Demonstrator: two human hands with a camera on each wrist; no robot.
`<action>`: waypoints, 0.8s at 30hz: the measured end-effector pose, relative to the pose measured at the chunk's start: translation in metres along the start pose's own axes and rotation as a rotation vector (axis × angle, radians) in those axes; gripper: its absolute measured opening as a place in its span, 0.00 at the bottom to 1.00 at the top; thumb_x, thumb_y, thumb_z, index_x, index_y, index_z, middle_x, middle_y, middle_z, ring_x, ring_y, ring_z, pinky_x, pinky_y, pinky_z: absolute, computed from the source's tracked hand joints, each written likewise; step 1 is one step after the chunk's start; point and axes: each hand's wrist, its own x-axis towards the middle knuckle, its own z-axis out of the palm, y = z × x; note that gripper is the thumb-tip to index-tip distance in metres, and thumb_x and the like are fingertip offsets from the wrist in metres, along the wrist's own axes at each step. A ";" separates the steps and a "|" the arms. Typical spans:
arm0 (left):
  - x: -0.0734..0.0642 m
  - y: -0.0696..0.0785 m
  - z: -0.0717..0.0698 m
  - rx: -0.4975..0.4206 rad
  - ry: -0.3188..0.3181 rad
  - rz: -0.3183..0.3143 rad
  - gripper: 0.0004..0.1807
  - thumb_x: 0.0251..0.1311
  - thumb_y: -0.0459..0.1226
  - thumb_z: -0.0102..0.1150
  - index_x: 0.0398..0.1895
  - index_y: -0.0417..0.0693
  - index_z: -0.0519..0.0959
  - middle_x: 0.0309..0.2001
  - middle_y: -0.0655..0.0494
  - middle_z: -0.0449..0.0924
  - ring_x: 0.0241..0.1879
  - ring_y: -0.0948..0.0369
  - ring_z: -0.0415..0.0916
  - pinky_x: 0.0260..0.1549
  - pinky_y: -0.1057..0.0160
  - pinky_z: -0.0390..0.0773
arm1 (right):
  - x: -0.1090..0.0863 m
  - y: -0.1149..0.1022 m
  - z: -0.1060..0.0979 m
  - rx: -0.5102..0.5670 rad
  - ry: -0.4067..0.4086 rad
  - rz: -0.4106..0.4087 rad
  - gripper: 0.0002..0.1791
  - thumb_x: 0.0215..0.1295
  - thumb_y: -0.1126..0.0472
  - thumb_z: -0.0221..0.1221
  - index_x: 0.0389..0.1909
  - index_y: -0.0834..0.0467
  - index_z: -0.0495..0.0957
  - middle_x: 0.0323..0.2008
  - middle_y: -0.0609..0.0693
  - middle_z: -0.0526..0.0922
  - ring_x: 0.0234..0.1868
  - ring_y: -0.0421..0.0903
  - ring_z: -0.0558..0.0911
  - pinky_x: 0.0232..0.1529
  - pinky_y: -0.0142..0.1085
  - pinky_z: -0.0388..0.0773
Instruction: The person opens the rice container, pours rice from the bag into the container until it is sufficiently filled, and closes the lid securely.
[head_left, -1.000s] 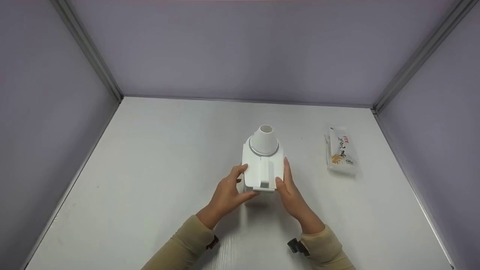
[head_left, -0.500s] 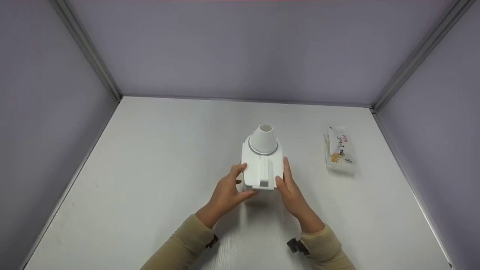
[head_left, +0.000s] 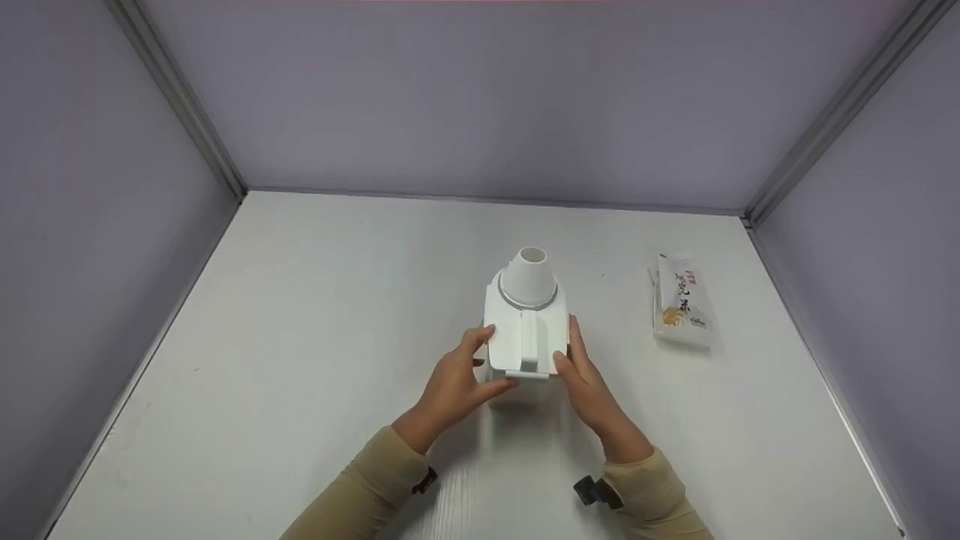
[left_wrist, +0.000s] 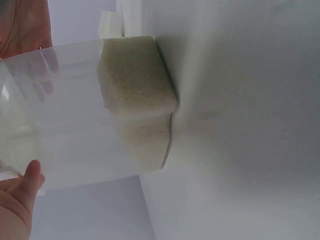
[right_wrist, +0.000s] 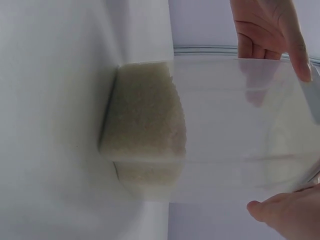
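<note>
A tall see-through rice container (left_wrist: 75,115) stands on the table, with pale rice (right_wrist: 142,110) filling its lower part. Its white lid (head_left: 504,337) carries a raised bar and a cone-shaped white piece (head_left: 528,285) with a round opening on top. My left hand (head_left: 454,386) grips the upper left of the container, one finger at the lid's side edge and the thumb along its front edge. On the right side, my right hand (head_left: 589,386) holds the container, thumb on the lid's front corner and fingers lying along the wall.
To the right on the white table (head_left: 315,337) lies a clear plastic rice bag (head_left: 682,304) with printed lettering, seemingly flat. Grey-violet panels (head_left: 480,97) wall in the table's back and both sides.
</note>
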 end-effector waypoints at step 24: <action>0.017 -0.007 -0.004 0.018 -0.026 -0.011 0.40 0.48 0.48 0.69 0.62 0.46 0.60 0.61 0.44 0.68 0.58 0.54 0.69 0.43 0.64 0.78 | 0.015 0.007 0.000 0.097 -0.013 0.036 0.35 0.75 0.51 0.34 0.72 0.56 0.27 0.73 0.51 0.30 0.72 0.47 0.35 0.68 0.47 0.45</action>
